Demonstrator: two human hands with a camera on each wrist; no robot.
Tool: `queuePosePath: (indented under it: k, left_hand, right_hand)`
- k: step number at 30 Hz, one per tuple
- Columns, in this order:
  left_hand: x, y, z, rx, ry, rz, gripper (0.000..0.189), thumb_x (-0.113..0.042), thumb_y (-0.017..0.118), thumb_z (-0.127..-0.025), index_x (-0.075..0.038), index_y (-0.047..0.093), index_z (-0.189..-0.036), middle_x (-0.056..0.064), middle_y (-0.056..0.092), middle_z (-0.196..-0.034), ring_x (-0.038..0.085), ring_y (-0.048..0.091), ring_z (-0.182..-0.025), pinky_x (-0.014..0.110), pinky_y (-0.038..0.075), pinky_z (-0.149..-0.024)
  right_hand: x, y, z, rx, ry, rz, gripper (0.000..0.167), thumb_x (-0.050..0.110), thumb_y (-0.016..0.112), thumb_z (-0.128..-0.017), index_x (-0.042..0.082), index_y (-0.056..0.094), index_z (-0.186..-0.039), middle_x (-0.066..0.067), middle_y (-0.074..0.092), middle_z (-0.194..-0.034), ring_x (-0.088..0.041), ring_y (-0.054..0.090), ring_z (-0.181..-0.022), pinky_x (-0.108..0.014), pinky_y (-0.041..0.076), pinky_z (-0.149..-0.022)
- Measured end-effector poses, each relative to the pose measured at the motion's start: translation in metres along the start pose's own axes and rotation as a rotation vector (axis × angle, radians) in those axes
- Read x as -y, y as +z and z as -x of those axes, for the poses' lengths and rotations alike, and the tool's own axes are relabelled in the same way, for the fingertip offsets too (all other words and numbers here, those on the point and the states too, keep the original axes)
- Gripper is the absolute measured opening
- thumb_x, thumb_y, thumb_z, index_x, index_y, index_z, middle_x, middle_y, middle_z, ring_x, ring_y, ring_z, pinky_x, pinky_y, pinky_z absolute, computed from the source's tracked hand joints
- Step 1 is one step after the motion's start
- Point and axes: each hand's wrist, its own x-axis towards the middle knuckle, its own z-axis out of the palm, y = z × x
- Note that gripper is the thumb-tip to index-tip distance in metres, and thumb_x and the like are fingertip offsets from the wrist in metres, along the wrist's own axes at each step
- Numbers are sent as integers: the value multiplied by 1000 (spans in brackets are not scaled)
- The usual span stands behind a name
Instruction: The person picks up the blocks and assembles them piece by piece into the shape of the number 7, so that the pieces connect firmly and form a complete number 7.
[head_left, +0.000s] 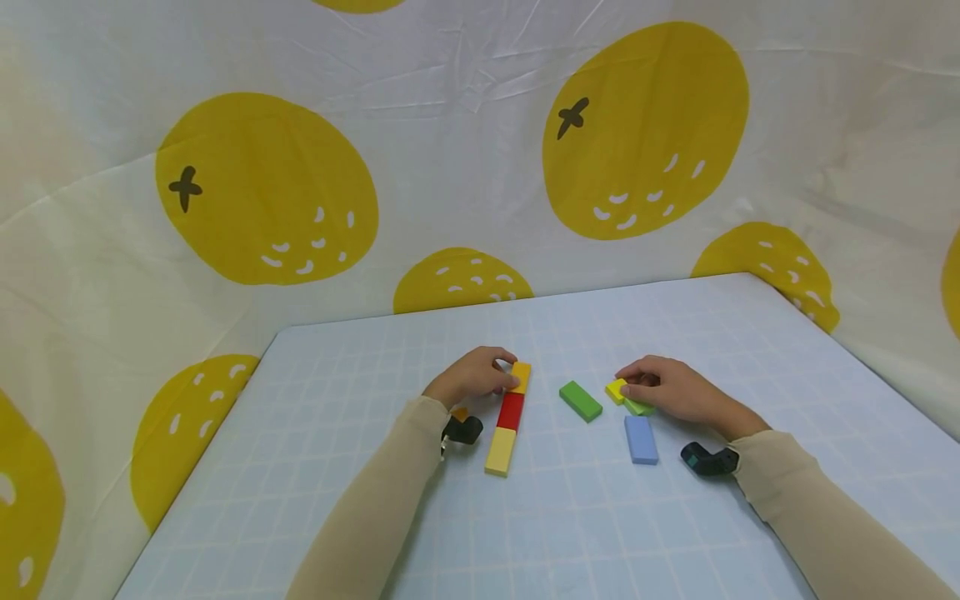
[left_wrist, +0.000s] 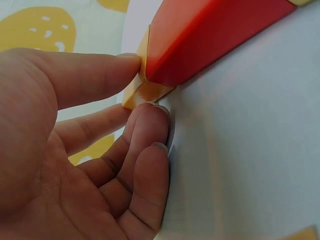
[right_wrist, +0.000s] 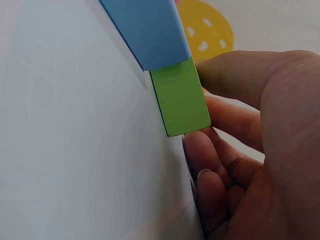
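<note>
A row of three blocks lies end to end: orange (head_left: 520, 377) at the far end, red (head_left: 511, 411) in the middle, pale yellow (head_left: 500, 452) nearest. With thumb and fingers, my left hand (head_left: 474, 374) pinches the orange block, which touches the red one in the left wrist view. On the right, my right hand (head_left: 671, 388) holds a small yellow block (head_left: 616, 391) by its fingertips. Against it lies a light green block (right_wrist: 181, 100), partly covered by the hand in the head view. The fingers' grip on the yellow block is hidden in the right wrist view.
A darker green block (head_left: 581, 401) lies at an angle between the hands. The blue block (head_left: 641, 440) lies below the right hand. Another orange piece (head_left: 460, 413) shows partly behind the left wrist camera. A curtain with yellow fruit shapes (head_left: 645, 133) hangs behind the table.
</note>
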Motion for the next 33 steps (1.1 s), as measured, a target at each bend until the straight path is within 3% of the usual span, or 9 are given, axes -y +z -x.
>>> queuePosePath:
  k: [33]
  left_hand:
    - [4,-1,-4,18,-11,5,46,-30,74,-92,-20,61,-135,0,65,-102,22,61,-95,38,51,-88]
  right_hand:
    - [-7,0,-2,0,-8,-9,41,40,65,-97,13,66,-128,-3,63,-107,-22,53,-94,-37,45,-81]
